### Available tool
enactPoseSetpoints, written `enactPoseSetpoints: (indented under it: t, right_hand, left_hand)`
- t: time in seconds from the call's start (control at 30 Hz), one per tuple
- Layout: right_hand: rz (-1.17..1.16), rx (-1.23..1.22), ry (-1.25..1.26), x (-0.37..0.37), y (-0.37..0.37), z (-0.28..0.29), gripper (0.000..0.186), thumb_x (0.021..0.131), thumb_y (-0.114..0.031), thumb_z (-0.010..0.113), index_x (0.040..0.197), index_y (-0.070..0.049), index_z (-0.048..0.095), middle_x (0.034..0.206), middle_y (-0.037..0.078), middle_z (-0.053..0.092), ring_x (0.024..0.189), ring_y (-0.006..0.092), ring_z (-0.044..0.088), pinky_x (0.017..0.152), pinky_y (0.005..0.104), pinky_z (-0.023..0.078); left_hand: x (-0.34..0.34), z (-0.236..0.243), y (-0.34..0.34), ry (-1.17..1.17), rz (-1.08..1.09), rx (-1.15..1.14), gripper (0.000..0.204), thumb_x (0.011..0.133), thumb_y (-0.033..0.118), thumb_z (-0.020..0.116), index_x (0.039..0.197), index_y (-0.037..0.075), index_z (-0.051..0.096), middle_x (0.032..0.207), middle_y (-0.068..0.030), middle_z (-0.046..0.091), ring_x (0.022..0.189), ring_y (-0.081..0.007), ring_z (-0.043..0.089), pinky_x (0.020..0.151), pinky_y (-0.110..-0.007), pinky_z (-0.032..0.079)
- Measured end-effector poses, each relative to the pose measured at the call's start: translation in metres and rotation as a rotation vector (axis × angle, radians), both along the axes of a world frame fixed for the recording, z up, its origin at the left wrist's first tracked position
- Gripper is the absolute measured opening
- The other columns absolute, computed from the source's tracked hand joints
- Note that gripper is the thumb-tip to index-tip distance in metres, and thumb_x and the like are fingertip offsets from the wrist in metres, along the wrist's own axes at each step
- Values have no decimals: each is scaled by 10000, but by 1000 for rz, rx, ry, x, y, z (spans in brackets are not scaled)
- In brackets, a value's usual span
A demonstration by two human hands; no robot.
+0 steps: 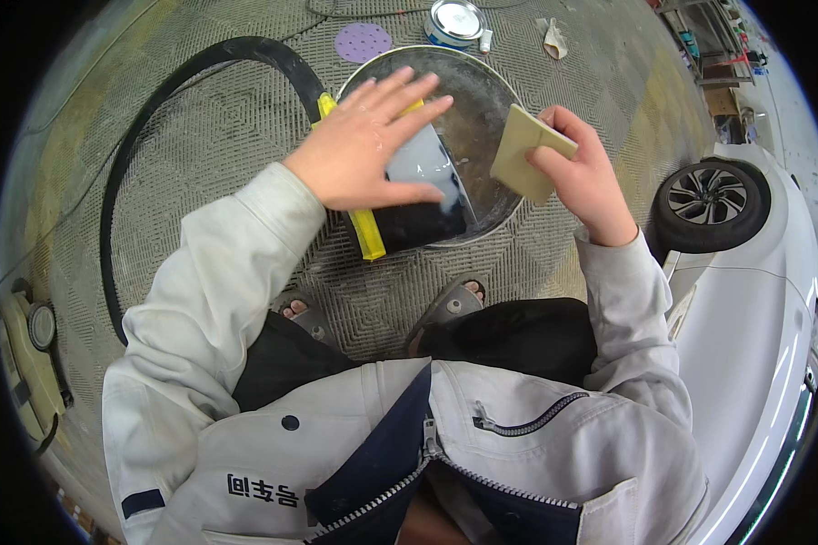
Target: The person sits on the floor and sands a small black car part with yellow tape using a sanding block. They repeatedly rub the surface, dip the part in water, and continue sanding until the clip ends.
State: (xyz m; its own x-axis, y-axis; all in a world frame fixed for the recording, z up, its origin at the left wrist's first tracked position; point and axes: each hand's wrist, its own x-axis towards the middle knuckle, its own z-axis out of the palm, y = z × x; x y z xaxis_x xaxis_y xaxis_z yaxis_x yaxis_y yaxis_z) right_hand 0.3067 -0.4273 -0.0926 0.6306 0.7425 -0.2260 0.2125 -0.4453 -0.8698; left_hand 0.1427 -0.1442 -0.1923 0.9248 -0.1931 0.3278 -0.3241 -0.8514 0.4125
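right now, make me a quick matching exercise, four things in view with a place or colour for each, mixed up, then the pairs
Things:
1. disc
2. pad
3. tape
4. wheel

Place or colour:
A. bright yellow
B. on the white car
C. purple
D. held in the right hand

Pairs: 1-C, 2-D, 3-A, 4-B

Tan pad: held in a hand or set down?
Held: the right hand has the tan pad between thumb and fingers, its free end sticking out past them.
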Motion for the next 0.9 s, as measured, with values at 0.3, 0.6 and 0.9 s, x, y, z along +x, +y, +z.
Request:
enactPoseSetpoints:
  t: [0.3, 0.6, 0.9]
  right_hand:
    - [163, 217, -318, -8, 37, -21, 327, 1008, -119, 768, 1300, -62, 633, 1038, 71, 720, 959, 164, 688, 856, 346, 565]
    - [467, 158, -853, -25, 81, -22, 242, 930, -216, 943, 1119, -77, 886, 1056, 81, 766, 928, 304, 762, 818, 404, 632]
    - [613, 77, -985, -17, 89, -24, 256, 901, -176, 962, 1125, -72, 893, 1129, 91, 758, 958, 300, 786, 823, 381, 652]
  left_hand:
    - [32, -27, 71, 68, 63, -80, 610, 1171, 429, 671, 1714, 158, 606, 1824, -167, 480, 1693, -396, 451, 1389, -529, 377]
    - [39, -8, 58, 13, 267, -218, 481, 1155, 443, 686, 1419, 42, 647, 1328, -300, 650, 1205, -493, 699, 1063, -518, 583]
    - [36, -1, 52, -7, 303, -223, 484, 1129, 462, 706, 1391, 55, 683, 1268, -275, 727, 1197, -496, 719, 1056, -552, 581]
